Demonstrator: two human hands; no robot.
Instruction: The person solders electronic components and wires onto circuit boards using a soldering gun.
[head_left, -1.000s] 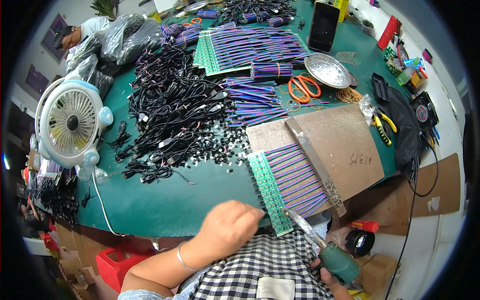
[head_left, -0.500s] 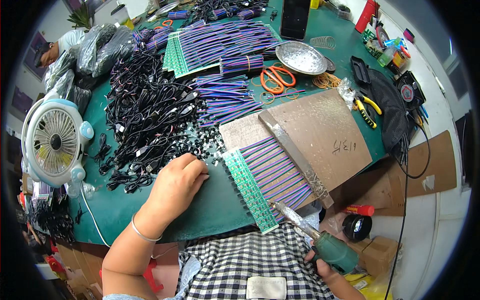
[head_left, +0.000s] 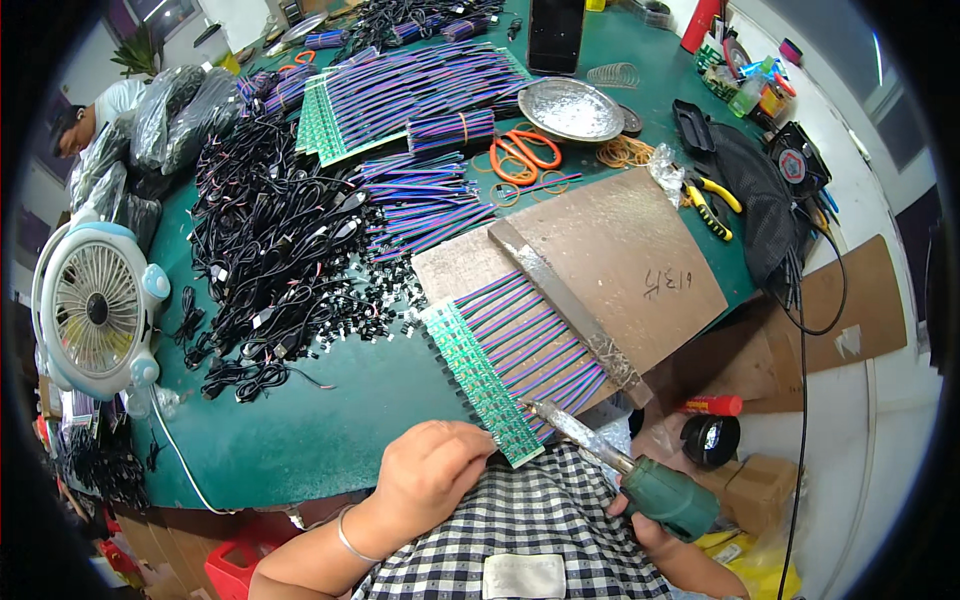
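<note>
My right hand (head_left: 645, 522) is wrapped round the green handle of a soldering iron (head_left: 668, 497). The iron's tip rests at or just above the lower part of a green circuit board panel (head_left: 478, 375), where wires join it. Purple, black and green wires (head_left: 530, 325) run from the panel under a flat metal bar (head_left: 570, 312). My left hand (head_left: 430, 475) is closed, fingertips at the panel's lower left edge. Whatever those fingers pinch, if anything, is hidden. Beneath wires and bar lies a brown board (head_left: 650, 240) with handwriting.
Black cables (head_left: 270, 240) and small connectors heap left of the panel. Behind lie wired circuit panels (head_left: 400, 100), orange scissors (head_left: 525, 155) and a metal dish (head_left: 570, 110). Yellow-black pliers (head_left: 712, 208) lie right; a fan (head_left: 98, 305) stands left. A person (head_left: 95, 115) is at the far left.
My left hand has moved right and toward me, from beside the connectors to the panel's lower edge. The iron stays near the wire joints. The whole view has shifted slightly.
</note>
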